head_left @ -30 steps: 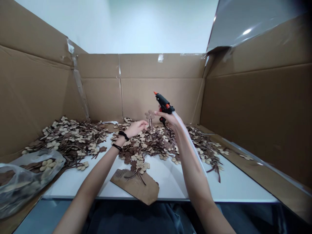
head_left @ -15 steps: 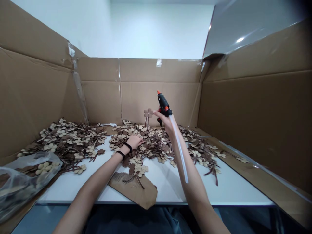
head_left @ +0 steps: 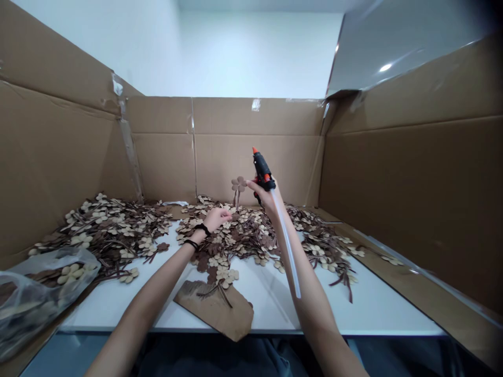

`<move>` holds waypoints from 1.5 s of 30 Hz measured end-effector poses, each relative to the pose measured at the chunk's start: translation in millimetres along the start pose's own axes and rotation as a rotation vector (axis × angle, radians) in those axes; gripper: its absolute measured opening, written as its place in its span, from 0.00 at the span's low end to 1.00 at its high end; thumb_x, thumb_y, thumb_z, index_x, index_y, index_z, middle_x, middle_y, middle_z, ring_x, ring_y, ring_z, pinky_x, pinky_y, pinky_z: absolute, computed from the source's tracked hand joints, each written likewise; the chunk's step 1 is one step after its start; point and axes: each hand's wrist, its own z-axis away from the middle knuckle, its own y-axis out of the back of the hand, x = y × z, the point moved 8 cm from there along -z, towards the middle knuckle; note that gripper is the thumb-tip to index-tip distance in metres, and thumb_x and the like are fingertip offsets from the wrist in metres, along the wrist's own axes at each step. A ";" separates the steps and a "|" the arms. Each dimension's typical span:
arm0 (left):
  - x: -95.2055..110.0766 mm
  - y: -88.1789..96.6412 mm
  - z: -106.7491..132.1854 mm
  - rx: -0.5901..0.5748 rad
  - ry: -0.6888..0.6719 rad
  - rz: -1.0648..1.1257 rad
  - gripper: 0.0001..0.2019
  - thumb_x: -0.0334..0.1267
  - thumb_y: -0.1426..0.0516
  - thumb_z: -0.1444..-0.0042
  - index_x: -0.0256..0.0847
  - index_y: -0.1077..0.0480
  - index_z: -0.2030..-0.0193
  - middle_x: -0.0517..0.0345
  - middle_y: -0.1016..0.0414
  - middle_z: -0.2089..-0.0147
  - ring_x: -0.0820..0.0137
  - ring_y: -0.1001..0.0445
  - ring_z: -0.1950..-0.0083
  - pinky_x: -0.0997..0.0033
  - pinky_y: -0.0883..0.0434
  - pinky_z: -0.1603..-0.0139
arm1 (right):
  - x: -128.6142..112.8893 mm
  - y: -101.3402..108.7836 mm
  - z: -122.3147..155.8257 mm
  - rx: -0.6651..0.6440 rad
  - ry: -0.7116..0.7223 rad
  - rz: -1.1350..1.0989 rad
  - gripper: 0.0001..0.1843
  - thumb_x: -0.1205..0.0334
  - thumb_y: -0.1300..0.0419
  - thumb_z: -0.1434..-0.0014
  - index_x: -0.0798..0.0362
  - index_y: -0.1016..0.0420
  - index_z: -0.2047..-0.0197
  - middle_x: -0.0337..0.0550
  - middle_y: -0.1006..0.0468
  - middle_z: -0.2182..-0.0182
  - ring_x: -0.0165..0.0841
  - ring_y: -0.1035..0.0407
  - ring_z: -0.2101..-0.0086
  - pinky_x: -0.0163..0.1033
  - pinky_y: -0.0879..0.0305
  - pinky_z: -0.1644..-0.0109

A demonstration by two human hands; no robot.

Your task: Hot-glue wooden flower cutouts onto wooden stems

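I have the right hand (head_left: 266,195) wrapped around the gun (head_left: 262,166), raised well beyond the card (head_left: 233,319), with the orange nozzle tilted up and slightly left. The clear stick (head_left: 290,256) comes out of the gun's rear and lies along my right forearm, its lower end just to the right of the card. At the fingertips of that same hand I also have a brown flower (head_left: 238,183), petals up, two thin stems hanging below; it sits far beyond the card, about in line with its right half.

My left hand (head_left: 217,218), with two black bands (head_left: 202,229) around the wrist, is low at the main pile (head_left: 251,235), beyond the card. Its fingers are bent together beside a small brown piece (head_left: 235,216); from here I cannot tell whether they grip it or only touch it.

The card lies on the white table (head_left: 271,298) with one corner poking past the near edge, and the stems of a cream flower (head_left: 227,276) cross it. Left of the card and farther out I see a second pile (head_left: 118,225); well left, a see-through bag (head_left: 35,314) holds more flowers. Beyond the card and both piles stands the back wall (head_left: 255,152), brown cardboard.
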 end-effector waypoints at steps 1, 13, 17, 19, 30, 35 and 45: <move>0.9 16.0 -3.1 0.055 0.037 0.122 0.11 0.44 0.43 0.47 0.37 0.26 0.70 0.53 0.24 0.68 0.68 0.29 0.67 0.69 0.35 0.64 | -0.6 0.4 -1.0 0.000 0.017 0.004 0.18 0.53 0.33 0.57 0.51 0.35 0.69 0.35 0.33 0.73 0.30 0.37 0.72 0.38 0.39 0.66; 70.6 89.2 16.2 0.276 0.185 1.096 0.13 0.40 0.32 0.60 0.36 0.26 0.68 0.56 0.29 0.66 0.74 0.31 0.62 0.77 0.37 0.63 | 0.7 -7.5 2.9 -0.055 0.059 0.015 0.18 0.52 0.33 0.55 0.51 0.35 0.67 0.36 0.32 0.72 0.30 0.37 0.71 0.40 0.39 0.63; 79.5 90.5 18.6 0.339 0.170 1.132 0.12 0.39 0.32 0.59 0.36 0.26 0.69 0.58 0.29 0.66 0.76 0.31 0.62 0.78 0.38 0.64 | -3.1 -5.2 4.5 -0.020 0.062 0.001 0.17 0.53 0.34 0.55 0.51 0.35 0.67 0.37 0.32 0.72 0.31 0.36 0.70 0.40 0.39 0.61; 82.4 85.6 18.0 0.326 0.171 1.165 0.12 0.39 0.32 0.58 0.37 0.26 0.69 0.59 0.28 0.66 0.77 0.31 0.63 0.78 0.38 0.64 | -2.9 -8.0 5.8 -0.031 0.048 -0.013 0.17 0.53 0.34 0.55 0.51 0.35 0.67 0.37 0.32 0.72 0.31 0.36 0.69 0.40 0.39 0.61; 82.6 60.8 19.3 0.478 0.201 1.259 0.09 0.37 0.34 0.56 0.37 0.27 0.69 0.58 0.26 0.66 0.76 0.31 0.65 0.77 0.39 0.66 | 4.1 -23.0 7.4 -0.079 -0.006 -0.108 0.18 0.53 0.34 0.56 0.50 0.36 0.66 0.36 0.33 0.72 0.29 0.38 0.72 0.37 0.40 0.67; 82.2 60.2 17.1 0.450 0.167 1.305 0.12 0.38 0.33 0.57 0.36 0.29 0.69 0.59 0.27 0.67 0.77 0.31 0.66 0.77 0.38 0.67 | 4.1 -20.4 7.7 -0.072 -0.021 -0.103 0.19 0.52 0.33 0.57 0.51 0.36 0.67 0.36 0.33 0.72 0.29 0.37 0.71 0.37 0.39 0.66; 79.4 65.3 16.6 0.535 0.121 1.279 0.10 0.35 0.36 0.55 0.37 0.34 0.71 0.62 0.30 0.70 0.78 0.33 0.68 0.76 0.37 0.63 | -29.9 -27.2 18.0 -0.115 -0.011 0.091 0.23 0.40 0.38 0.56 0.47 0.32 0.64 0.42 0.28 0.72 0.39 0.32 0.66 0.44 0.36 0.65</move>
